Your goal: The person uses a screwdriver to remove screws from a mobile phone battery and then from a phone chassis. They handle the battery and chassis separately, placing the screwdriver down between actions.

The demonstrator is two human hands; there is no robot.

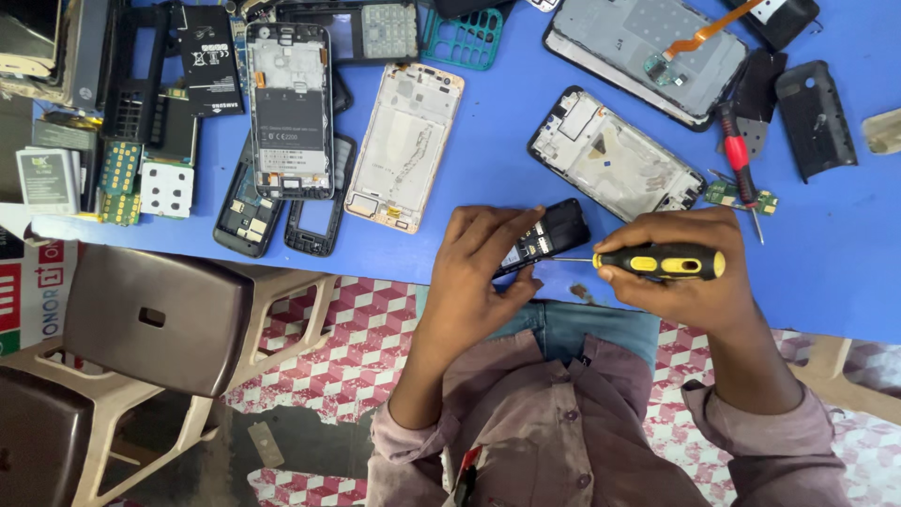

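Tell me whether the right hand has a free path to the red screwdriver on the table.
Probably yes: the red screwdriver lies uncovered just beyond the right hand, but that hand already grips a yellow-black screwdriver.

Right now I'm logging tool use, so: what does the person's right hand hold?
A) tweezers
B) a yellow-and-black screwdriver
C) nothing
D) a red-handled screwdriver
B: the right hand grips a yellow-and-black screwdriver, its tip at the small dark phone held by the left hand.
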